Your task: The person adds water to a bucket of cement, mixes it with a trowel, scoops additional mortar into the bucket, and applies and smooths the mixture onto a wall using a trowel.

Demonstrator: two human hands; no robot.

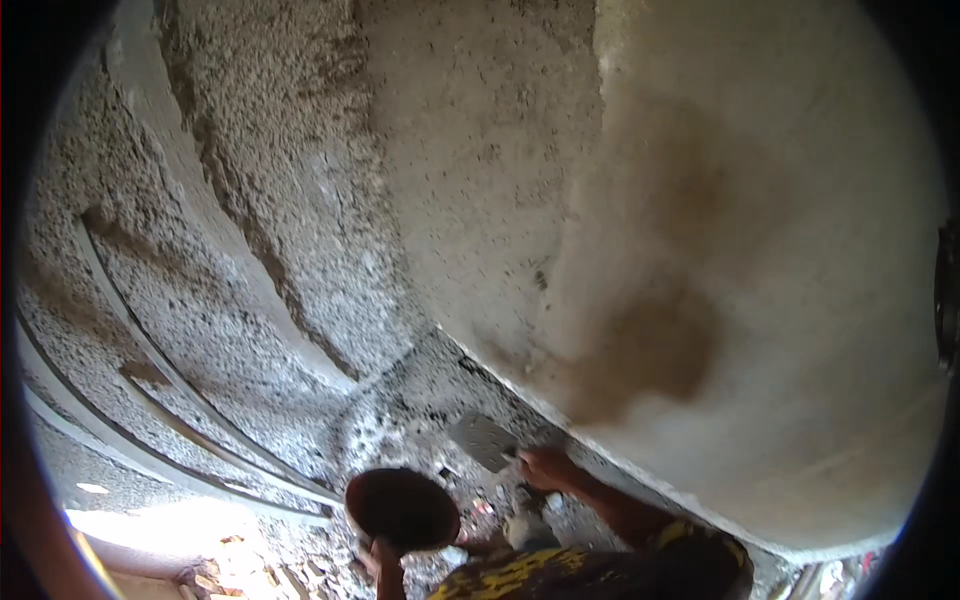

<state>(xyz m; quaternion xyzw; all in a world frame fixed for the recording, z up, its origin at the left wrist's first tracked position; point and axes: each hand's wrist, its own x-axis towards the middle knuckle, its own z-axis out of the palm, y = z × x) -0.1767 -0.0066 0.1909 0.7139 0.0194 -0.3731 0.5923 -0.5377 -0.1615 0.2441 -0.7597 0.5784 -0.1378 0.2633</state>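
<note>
My left hand (380, 558) is closed on the near rim of a round, dark shallow pan (403, 510). The inside of the pan is in shadow, so I cannot tell what it contains. To the right of it, my right hand (545, 468) grips the handle of a plastering trowel (483, 441). The trowel's flat grey blade points left, beyond the pan and apart from it. Close by on the right rises a wall with a smooth plastered face (790, 250) and a rougher grey band (480, 150) beside it.
On the left stands a rough, speckled wall (300, 150) with a raised strip running down it. Several long curved pipes or bars (190, 400) cross the left side. Rubble (290, 580) lies at the lower left, near a bright opening (160, 530). Debris covers the ground (385, 425).
</note>
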